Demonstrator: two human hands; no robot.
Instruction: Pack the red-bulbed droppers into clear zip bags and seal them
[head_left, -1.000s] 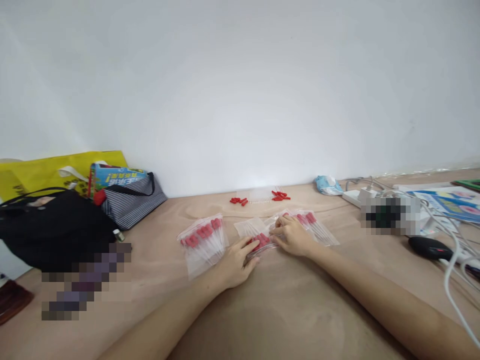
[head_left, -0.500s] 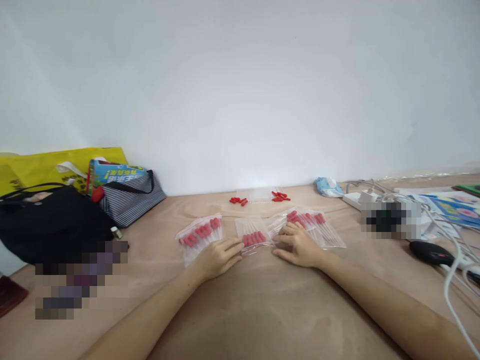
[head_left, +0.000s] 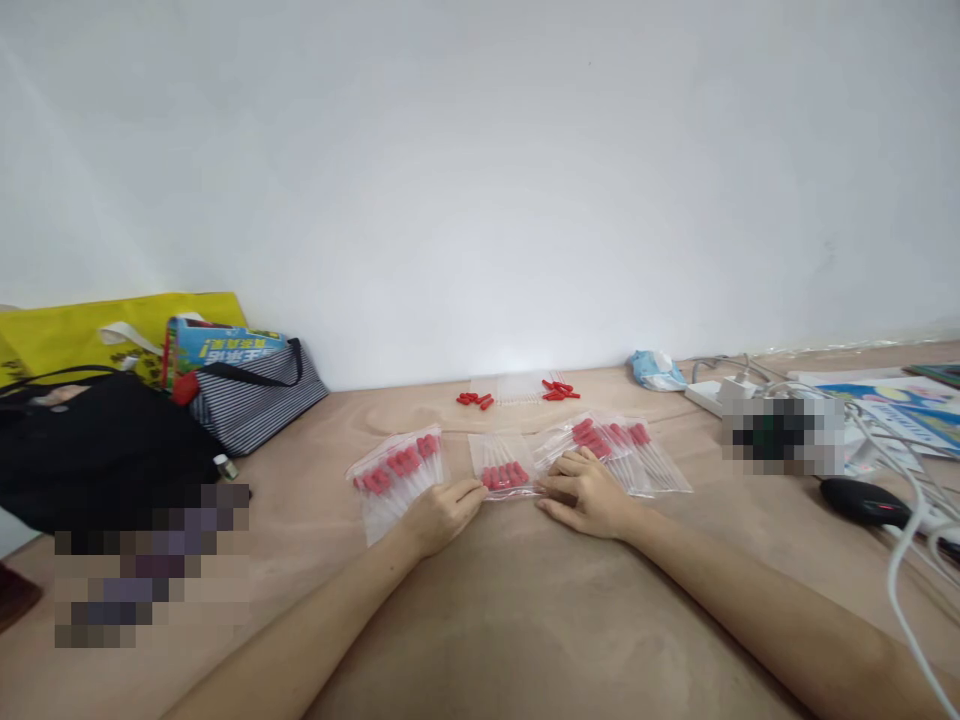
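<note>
A small clear zip bag (head_left: pixel 501 455) lies flat in front of me, holding several white sticks with red tips at the end nearest me. My left hand (head_left: pixel 444 515) pinches the near left corner of this bag. At its near right corner, my right hand (head_left: pixel 589 495) grips the edge with curled fingers and thumb. Another filled bag (head_left: pixel 397 475) rests to the left, partly behind my left hand. To the right, overlapping filled bags (head_left: pixel 630 455) lie beyond my right hand, which covers part of them.
Loose red tips (head_left: pixel 474 400) and a second small pile of red tips (head_left: pixel 561 391) lie by the wall, with white sticks (head_left: pixel 519 390) between them. Bags (head_left: pixel 259 395) stand left. A blue-white crumpled packet (head_left: pixel 657 370), white cables (head_left: pixel 904 560) and a black device (head_left: pixel 862 502) are right.
My left thumb and fingers have drawn closer together at the bag's corner. My right hand has shifted slightly left along the near edge. The camera view has moved a little.
</note>
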